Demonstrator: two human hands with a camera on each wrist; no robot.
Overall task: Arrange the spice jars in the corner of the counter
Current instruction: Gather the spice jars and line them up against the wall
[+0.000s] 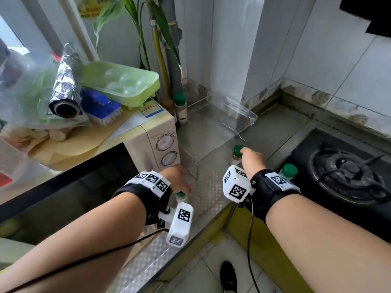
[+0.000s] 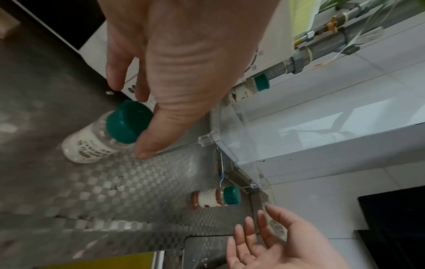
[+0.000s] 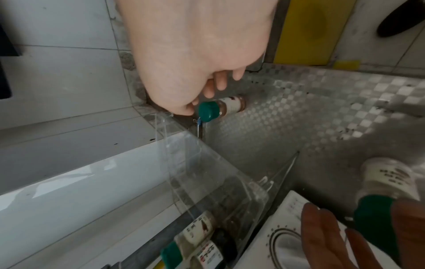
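A white-powder jar (image 1: 181,197) with a green cap stands near the counter's front edge. My left hand (image 1: 182,182) hovers over it with fingers spread and the thumb (image 2: 161,127) at the cap's edge. A brown spice jar (image 1: 237,153) stands by the clear acrylic rack (image 1: 211,123). My right hand (image 1: 251,159) is beside it with straight fingers (image 2: 250,229), the thumb close to its green cap (image 3: 208,111). A third green-capped jar (image 1: 288,171) stands next to the stove. Another jar (image 1: 181,111) is upright in the back corner.
A cream microwave (image 1: 156,136) on the left carries a foil roll (image 1: 67,85), a blue brush and a green tray. A black gas stove (image 1: 349,172) fills the right. Pipes and a plant rise behind the corner. The patterned steel counter (image 1: 211,187) lies between the hands.
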